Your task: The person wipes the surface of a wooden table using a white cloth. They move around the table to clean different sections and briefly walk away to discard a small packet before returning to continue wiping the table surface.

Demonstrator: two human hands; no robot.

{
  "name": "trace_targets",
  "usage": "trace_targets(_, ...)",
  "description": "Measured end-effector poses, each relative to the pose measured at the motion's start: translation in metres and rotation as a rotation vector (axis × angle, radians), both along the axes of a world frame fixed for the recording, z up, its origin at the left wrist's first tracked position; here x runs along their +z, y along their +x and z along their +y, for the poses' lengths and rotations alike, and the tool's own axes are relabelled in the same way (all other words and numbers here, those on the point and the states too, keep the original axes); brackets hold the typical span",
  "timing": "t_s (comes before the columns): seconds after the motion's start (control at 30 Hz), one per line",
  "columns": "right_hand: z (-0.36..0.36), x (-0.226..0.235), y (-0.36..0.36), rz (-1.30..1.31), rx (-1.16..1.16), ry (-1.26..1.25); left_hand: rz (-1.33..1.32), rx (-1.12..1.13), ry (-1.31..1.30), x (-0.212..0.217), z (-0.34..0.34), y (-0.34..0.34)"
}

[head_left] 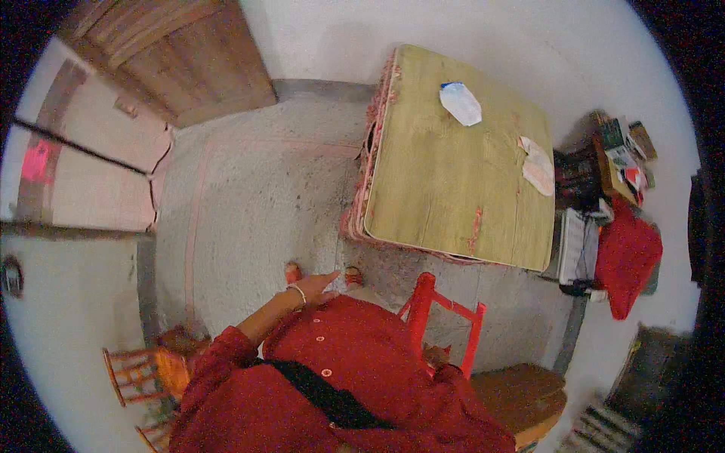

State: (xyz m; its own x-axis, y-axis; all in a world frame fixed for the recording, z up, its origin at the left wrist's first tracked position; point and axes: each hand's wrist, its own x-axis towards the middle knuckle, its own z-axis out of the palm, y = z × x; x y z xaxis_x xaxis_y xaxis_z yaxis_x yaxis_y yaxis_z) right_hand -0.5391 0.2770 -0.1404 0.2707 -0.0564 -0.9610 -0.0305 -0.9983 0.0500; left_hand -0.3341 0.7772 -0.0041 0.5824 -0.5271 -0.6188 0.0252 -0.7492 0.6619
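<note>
My left hand [320,288] is in front of my body, above my feet, with its fingers stretched out and nothing in it. A white band is on that wrist. Low at my right side, my right hand [436,356] closes on a red frame [424,313] of posts and crossbars. It looks like part of a chair or stool; its lower part is hidden by my sleeve and body. Ahead to the right stands a table with a yellow-green top [453,174]. On it lie a white and blue plastic packet [461,104] and a crumpled pale cloth or bag [537,167].
A wooden door [181,60] stands at the far left, beside a doorway. Right of the table are a small shelf with boxes [619,151], a white slatted item [578,241] and a red cloth [628,257]. Wooden furniture [521,396] is near my right; an orange-brown chair [140,377] is at my left.
</note>
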Motion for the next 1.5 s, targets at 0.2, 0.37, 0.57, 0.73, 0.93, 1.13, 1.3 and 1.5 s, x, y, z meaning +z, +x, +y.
trace_targets(0.2,0.093,-0.005,-0.006,0.083,-0.201,-0.146,-0.191,-0.168,-0.154,-0.035,0.071,0.049)
trace_targets(0.37,0.208,0.010,-0.046,-0.390,0.181,-0.106,-0.177,-0.359,-0.105,-0.047,0.147,0.097)
trace_targets(0.57,0.318,-0.030,-0.084,-0.324,0.253,-0.089,-0.190,-0.481,-0.179,-0.040,0.192,0.142)
trace_targets(0.73,0.404,-0.036,-0.068,-0.162,-0.251,0.048,-0.028,-0.561,-0.158,-0.029,0.181,0.183)
trace_targets(0.93,0.486,-0.041,-0.041,-0.082,-0.570,0.100,-0.061,-0.804,-0.159,-0.001,0.149,0.246)
trace_targets(1.13,0.555,-0.041,-0.012,-0.059,-0.785,0.109,-0.095,-0.974,-0.148,-0.003,0.116,0.293)
trace_targets(1.3,0.618,-0.035,0.016,-0.035,-0.954,0.120,-0.141,-1.139,-0.190,0.012,0.087,0.332)
trace_targets(1.5,0.706,-0.022,0.076,-0.026,-1.147,0.093,-0.169,-0.986,-0.182,0.024,0.047,0.423)
